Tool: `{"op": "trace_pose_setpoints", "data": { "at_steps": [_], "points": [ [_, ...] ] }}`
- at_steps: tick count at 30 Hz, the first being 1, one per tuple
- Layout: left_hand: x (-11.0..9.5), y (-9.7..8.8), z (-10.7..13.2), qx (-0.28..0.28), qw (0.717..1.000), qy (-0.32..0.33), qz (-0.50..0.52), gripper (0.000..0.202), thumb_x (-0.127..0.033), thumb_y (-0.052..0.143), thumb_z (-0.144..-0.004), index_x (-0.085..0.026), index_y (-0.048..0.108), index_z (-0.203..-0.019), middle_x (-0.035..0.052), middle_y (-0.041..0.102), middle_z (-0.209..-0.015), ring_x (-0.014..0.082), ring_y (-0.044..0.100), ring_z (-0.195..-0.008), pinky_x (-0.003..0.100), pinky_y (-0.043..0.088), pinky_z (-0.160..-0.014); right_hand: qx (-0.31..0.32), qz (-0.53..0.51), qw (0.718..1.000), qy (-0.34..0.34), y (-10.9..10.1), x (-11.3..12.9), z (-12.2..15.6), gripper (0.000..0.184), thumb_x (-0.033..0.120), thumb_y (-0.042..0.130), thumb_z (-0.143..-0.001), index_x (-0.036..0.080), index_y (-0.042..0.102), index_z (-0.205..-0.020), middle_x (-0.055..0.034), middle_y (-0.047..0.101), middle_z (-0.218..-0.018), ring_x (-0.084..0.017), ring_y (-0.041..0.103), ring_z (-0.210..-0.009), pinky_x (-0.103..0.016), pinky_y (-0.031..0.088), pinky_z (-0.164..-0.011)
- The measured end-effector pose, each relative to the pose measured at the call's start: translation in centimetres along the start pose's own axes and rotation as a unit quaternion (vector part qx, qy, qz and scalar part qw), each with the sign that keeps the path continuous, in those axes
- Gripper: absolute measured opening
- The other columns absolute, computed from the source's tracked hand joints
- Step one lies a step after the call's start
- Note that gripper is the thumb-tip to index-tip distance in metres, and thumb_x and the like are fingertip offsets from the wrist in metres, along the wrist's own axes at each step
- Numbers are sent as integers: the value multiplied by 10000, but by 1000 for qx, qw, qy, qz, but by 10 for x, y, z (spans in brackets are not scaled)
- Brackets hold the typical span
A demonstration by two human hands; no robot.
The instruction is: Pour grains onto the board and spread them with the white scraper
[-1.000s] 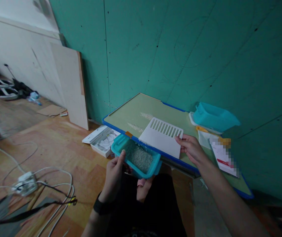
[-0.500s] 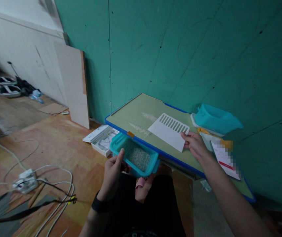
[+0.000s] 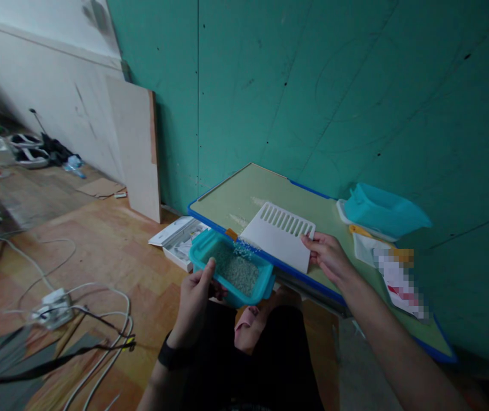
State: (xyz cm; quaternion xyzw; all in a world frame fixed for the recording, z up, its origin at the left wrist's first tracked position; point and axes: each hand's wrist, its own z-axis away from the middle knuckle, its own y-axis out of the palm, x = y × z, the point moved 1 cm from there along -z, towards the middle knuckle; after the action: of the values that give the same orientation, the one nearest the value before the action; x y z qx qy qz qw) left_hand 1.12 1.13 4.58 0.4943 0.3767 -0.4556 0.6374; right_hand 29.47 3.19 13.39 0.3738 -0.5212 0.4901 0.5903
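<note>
My left hand (image 3: 199,288) grips the near side of a teal plastic container (image 3: 265,285), its thumb over the rim. White rice-like grains (image 3: 238,271) fill part of it, and the container sits just below the table's front edge. In my right hand (image 3: 328,257) is a white plastic scraper (image 3: 274,237) with a row of slots, pinched by its right end. The scraper lies low over the table edge, its left corner beside the container. Some grains (image 3: 244,249) are spilling off the edge above the container. More grains (image 3: 239,220) lie scattered on the tabletop.
The pale green table (image 3: 244,185) with blue edging stands against a green wall (image 3: 244,85). At its right are a second teal container (image 3: 384,211) and a white packet (image 3: 403,285). An open white box (image 3: 178,251) lies on the floor. Cables and a power strip (image 3: 53,308) lie at left.
My right hand has drawn the scraper toward me and left, to the table's front edge. Grains now fall over the edge toward the container. My left hand holds the container in nearly the same place.
</note>
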Motion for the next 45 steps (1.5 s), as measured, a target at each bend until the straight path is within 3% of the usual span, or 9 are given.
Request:
{"op": "trace_pose_setpoints", "data": {
  "at_steps": [4,12,16,22,27,34,41,45],
  "points": [
    [1,-2,-1,8,1000,1,8,574,-673,664,-707,-166,592,-449,35,586,-416,128,538,-382,228,415,-433,-3,-10,1000,-5,-2,1,2,440,452,854,-546,145,668,-802,-81,736,-721,-218,685,-562,-292,536,-480],
    [-1,-3,-4,4,1000,-4,-1,589,-705,654,-684,-177,565,-439,43,589,-415,139,553,-373,236,423,-424,-85,-9,995,-53,-23,-1,-23,379,404,832,-573,170,642,-803,-60,736,-736,-216,696,-607,-274,527,-474],
    [-2,-3,-7,4,1000,-13,22,570,-694,681,-664,-185,557,-439,29,580,-406,141,552,-367,240,442,-422,-77,-4,996,-36,-11,-2,-30,330,362,817,-587,165,632,-776,-45,715,-675,-209,690,-583,-275,533,-469],
    [0,-2,-11,11,1000,-9,26,568,-669,682,-687,-181,559,-424,40,583,-404,135,536,-349,236,435,-398,-16,6,1000,-12,12,3,-27,308,360,798,-617,148,629,-764,-63,711,-659,-210,682,-545,-274,522,-446],
    [-1,0,-12,17,1000,2,17,578,-656,678,-703,-171,573,-407,51,582,-391,137,543,-341,230,426,-387,18,0,1000,8,20,1,-21,314,362,798,-625,139,641,-782,-72,720,-676,-202,679,-535,-276,532,-465],
    [2,-2,-14,13,1000,-1,15,591,-675,684,-684,-169,564,-404,54,583,-385,143,548,-335,229,419,-368,11,-30,999,10,24,0,-3,417,411,867,-542,139,650,-773,-55,715,-661,-183,664,-520,-264,528,-481],
    [4,-5,-15,10,1000,-6,26,576,-660,670,-703,-170,561,-421,46,582,-388,136,538,-336,230,426,-376,-64,-67,995,-33,2,0,5,460,422,890,-501,156,657,-794,-42,722,-679,-189,666,-533,-252,511,-443],
    [1,-7,-14,-32,999,0,34,537,-625,694,-692,-181,542,-430,24,568,-384,129,522,-332,229,422,-374,-90,-86,991,-41,2,-1,-8,342,335,847,-581,156,651,-797,-42,728,-696,-190,678,-553,-263,535,-468]
  ]
}}
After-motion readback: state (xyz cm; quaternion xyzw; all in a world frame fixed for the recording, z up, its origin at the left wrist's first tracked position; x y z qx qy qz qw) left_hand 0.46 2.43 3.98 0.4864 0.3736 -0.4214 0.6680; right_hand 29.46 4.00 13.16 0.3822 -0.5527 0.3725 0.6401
